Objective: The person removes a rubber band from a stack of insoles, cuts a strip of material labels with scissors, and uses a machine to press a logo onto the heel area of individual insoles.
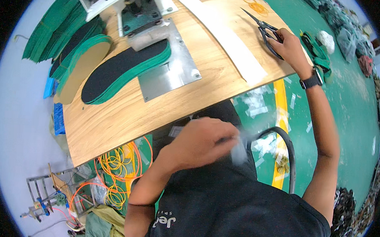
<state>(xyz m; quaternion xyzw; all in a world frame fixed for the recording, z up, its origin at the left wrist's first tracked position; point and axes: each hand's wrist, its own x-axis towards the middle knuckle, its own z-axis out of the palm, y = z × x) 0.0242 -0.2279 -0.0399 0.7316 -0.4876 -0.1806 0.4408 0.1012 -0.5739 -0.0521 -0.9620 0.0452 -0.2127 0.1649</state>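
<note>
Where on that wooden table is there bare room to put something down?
The bare wood along the near edge, below the stack of black and green insoles and the metal plate, is open. So is the strip between that plate and the long white strip. The far left, by the press, is crowded.

I see black scissors (268, 33) on the tan wood-grain counter (125, 115). Left of the scissors lie black insoles (123, 70) edged in green, beside a white strip (228, 39).
</note>
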